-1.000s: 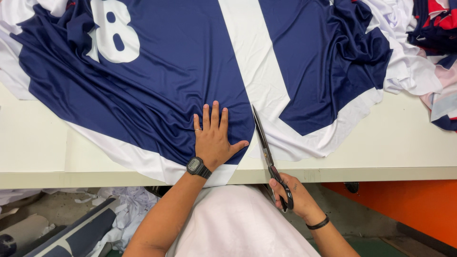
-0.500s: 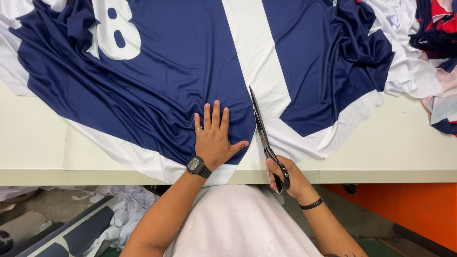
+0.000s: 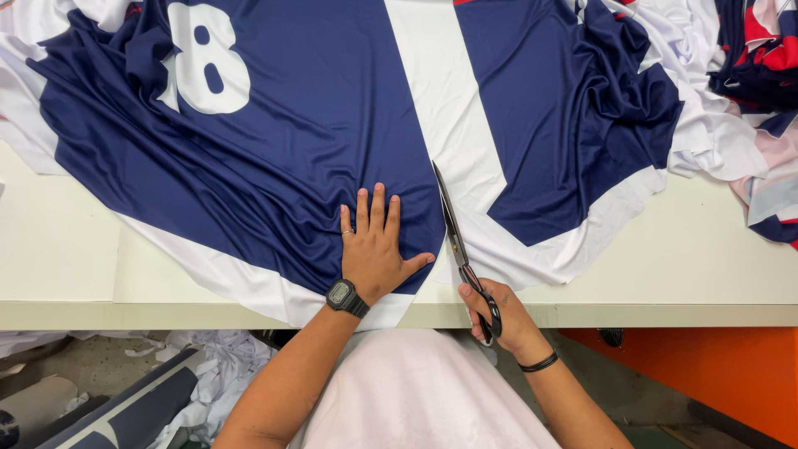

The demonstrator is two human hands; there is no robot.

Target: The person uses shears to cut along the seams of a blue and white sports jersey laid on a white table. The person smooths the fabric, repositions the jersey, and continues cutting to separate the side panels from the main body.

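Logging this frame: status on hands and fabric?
Left hand flat on navy-and-white printed fabric. Right hand gripping black-handled scissors, blades in white stripe. Nothing obstructing.

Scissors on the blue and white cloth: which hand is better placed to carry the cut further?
Right. The right hand already has its grip in the handles of the scissors, blades lying on the white stripe. The left hand lies flat on the blue cloth, pinning it.

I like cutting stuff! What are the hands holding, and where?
The right hand holds scissors by the handle loops. The left hand holds nothing, pressing flat on the navy fabric.
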